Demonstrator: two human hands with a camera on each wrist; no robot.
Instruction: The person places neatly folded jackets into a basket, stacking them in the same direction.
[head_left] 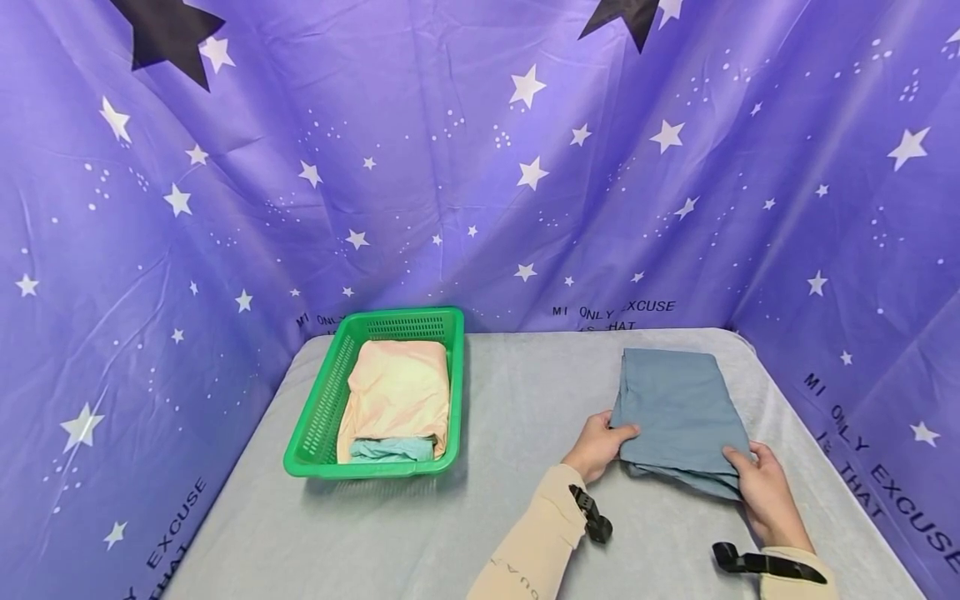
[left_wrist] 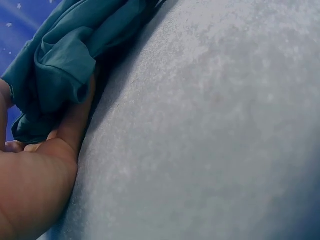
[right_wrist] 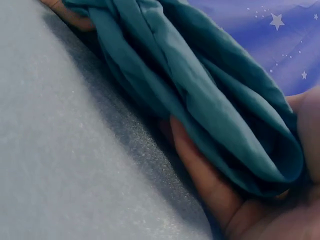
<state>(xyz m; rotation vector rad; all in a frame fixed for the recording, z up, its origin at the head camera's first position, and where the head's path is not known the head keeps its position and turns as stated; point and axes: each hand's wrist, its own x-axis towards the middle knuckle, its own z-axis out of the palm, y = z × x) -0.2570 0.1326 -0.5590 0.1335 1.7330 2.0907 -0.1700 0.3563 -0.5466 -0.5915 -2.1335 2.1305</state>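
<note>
A folded blue-grey cloth (head_left: 678, 408) lies toward the right of the table, its layers showing along the near edge. My left hand (head_left: 600, 446) grips its near left corner, thumb on top and fingers beneath. At the near right corner, my right hand (head_left: 765, 487) holds it the same way. In the left wrist view the bunched cloth (left_wrist: 65, 65) sits between thumb and fingers. The right wrist view shows the looped folds of the cloth (right_wrist: 200, 95) resting over the fingers (right_wrist: 200, 175), close above the table.
A green plastic basket (head_left: 300, 457) stands on the left of the grey-covered table (head_left: 525, 400). Inside it lie a folded peach cloth (head_left: 401, 387) and a teal cloth (head_left: 393, 450). A purple star-printed curtain (head_left: 450, 167) surrounds the table at the back and sides.
</note>
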